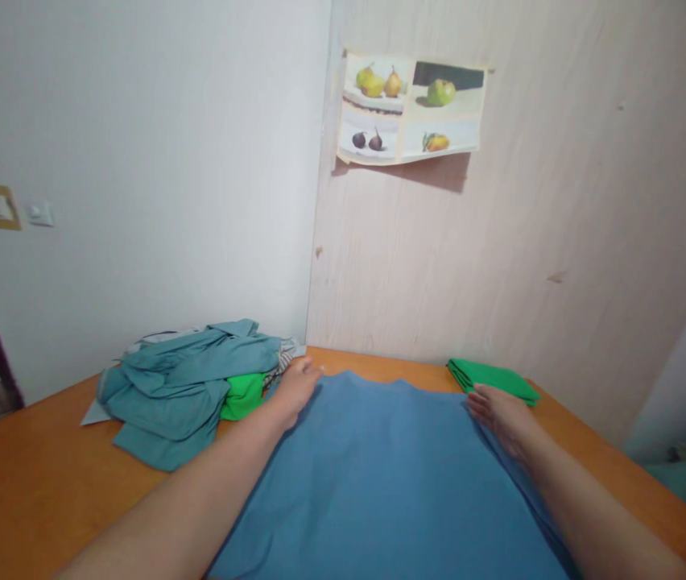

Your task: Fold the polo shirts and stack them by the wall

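A blue cloth garment [391, 475] lies spread out in front of me, reaching past the bottom of the view. Its far edge is slightly wavy. My left hand [295, 393] is closed at the garment's far left corner, with the fingertips partly hidden. At the far right corner, my right hand [503, 415] has its fingers bent together on the cloth. Along the right side, beneath my forearm, the fabric shows a folded or doubled edge.
A crumpled heap of teal clothes [179, 387] lies left on the orange table [35, 475], with a bright green cloth [243, 396] poking out. A folded green cloth [491, 379] sits at the back right. Walls rise behind the table, one bearing a fruit poster [409, 109].
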`<action>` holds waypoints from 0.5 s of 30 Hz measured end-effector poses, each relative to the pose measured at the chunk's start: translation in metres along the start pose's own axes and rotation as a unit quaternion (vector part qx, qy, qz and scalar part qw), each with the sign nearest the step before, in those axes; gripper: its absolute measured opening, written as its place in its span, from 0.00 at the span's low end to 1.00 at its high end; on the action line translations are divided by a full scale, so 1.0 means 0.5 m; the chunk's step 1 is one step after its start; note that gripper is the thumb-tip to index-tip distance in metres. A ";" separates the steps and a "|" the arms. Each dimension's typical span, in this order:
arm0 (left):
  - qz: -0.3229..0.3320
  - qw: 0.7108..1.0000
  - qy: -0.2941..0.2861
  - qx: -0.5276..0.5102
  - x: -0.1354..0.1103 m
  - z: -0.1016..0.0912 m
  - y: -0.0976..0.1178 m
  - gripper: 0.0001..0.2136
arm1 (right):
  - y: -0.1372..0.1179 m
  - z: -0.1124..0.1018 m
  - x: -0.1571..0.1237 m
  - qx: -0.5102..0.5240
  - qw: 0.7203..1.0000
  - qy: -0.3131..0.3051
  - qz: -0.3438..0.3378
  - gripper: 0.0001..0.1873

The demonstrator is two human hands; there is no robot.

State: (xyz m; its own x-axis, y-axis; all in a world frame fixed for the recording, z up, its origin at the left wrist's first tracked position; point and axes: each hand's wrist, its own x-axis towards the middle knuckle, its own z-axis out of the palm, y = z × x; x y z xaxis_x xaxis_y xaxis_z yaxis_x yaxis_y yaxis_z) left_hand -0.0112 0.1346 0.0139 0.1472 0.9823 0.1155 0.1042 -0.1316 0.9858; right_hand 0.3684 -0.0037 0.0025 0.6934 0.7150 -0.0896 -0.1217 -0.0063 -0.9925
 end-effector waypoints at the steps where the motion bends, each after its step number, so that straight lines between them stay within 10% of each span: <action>1: 0.047 0.997 -0.025 0.050 0.000 0.009 -0.001 0.16 | 0.000 0.005 -0.005 -0.023 1.000 -0.007 -0.015 0.09; 5: 0.186 0.953 -0.104 0.215 0.003 0.059 0.009 0.15 | -0.015 0.053 -0.025 -0.143 0.983 -0.044 -0.109 0.11; 8: 0.230 0.914 -0.148 0.300 -0.007 0.107 0.012 0.17 | -0.017 0.116 -0.041 -0.337 0.905 -0.109 -0.237 0.19; 12: 0.262 0.828 -0.199 0.454 -0.033 0.158 0.000 0.27 | 0.016 0.199 -0.059 -0.405 0.855 -0.175 -0.272 0.30; 15: 0.222 0.799 -0.232 0.508 -0.047 0.167 -0.016 0.34 | 0.053 0.231 -0.065 -0.549 0.759 -0.207 -0.280 0.39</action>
State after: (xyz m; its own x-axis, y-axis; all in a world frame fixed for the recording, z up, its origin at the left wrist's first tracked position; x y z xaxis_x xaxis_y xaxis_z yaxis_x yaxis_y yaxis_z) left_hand 0.0668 0.1017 -0.0070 0.7161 0.6845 0.1366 0.6504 -0.7254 0.2253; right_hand 0.2607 0.0536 -0.0111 0.1063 0.9780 0.1797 0.9341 -0.0363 -0.3552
